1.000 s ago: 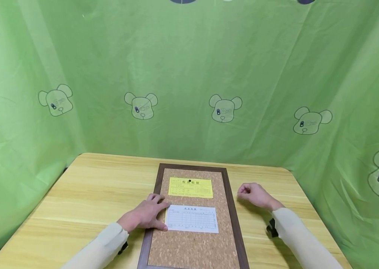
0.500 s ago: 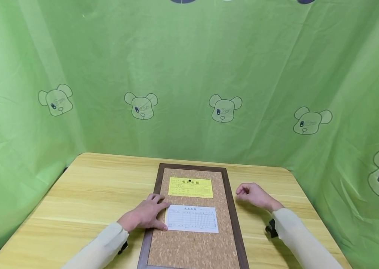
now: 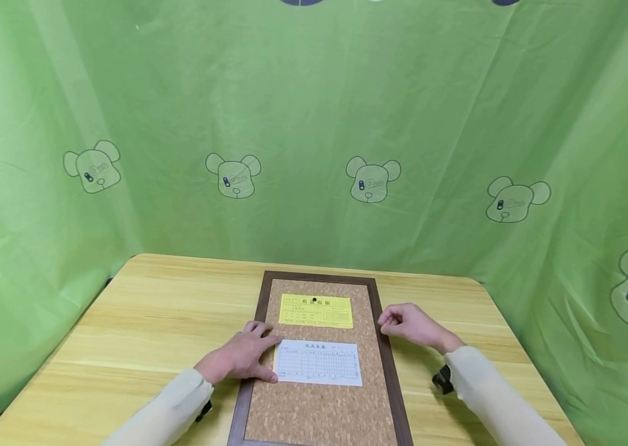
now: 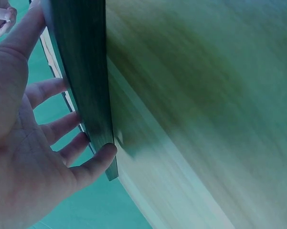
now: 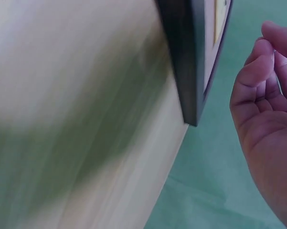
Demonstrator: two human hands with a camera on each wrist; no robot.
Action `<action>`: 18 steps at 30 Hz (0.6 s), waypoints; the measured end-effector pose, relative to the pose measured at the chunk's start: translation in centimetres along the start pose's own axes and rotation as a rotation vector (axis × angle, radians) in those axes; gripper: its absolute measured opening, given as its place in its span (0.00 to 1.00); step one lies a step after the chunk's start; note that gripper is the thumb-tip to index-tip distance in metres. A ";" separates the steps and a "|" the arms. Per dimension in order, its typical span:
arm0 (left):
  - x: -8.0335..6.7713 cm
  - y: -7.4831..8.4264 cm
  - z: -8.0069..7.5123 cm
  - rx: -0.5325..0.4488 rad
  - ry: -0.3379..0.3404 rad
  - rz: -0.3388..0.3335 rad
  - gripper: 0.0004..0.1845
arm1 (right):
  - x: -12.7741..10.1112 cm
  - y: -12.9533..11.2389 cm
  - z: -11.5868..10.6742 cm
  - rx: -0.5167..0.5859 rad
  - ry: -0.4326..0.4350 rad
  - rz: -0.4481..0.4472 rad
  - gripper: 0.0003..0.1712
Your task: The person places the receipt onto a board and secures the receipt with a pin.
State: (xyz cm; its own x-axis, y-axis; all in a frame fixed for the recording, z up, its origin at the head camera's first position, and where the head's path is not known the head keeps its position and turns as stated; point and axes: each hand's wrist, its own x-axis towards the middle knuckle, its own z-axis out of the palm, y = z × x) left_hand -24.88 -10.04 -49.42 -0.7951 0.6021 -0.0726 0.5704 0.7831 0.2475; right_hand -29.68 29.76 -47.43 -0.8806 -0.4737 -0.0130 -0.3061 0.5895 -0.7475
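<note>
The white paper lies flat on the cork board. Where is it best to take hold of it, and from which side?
Probably the right edge of the white paper, from the right: it lies flat, the left hand covers its left edge, and the right hand hovers nearer that free side. Lift a corner first.

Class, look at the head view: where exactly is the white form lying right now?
The white form lies on the cork board, just below the pinned yellow receipt, its left edge under the left hand.
</note>
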 end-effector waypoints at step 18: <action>0.2 0.0 0.2 0.009 -0.008 -0.009 0.45 | 0.1 -2.6 1.8 -0.028 -0.085 -0.109 0.03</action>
State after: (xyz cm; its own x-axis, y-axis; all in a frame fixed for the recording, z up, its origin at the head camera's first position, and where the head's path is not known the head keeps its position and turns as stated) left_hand -24.97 -9.93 -49.60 -0.7983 0.5966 -0.0826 0.5655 0.7897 0.2378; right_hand -28.30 27.00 -46.65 -0.8081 -0.5889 0.0108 -0.4095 0.5486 -0.7290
